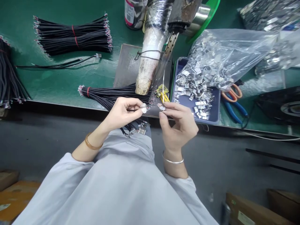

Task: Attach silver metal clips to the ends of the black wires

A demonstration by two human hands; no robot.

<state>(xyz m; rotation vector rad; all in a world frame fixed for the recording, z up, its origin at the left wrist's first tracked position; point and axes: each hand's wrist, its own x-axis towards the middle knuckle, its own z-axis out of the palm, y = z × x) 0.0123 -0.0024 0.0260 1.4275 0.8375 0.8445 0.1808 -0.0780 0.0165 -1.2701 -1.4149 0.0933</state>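
My left hand (125,112) pinches the end of a black cable, with white coverings on the thumb and fingertip. My right hand (177,122) holds a small silver USB connector (161,107) between thumb and fingers, just under a thin strand of solder wire (163,78). Behind the fingers sits a small yellow fixture (162,93). A tied bundle of black cables (105,93) lies behind my left hand, its stripped ends showing. Below that hand, several cables with metal connectors (138,128) hang over the table edge near my lap.
A plastic-wrapped tube (150,59) reaches down over a grey plate (126,62). At right are a blue tray (217,106) of loose connectors, a clear bag (234,47) and blue-handled pliers (234,107). More cable bundles (72,36) lie at left.
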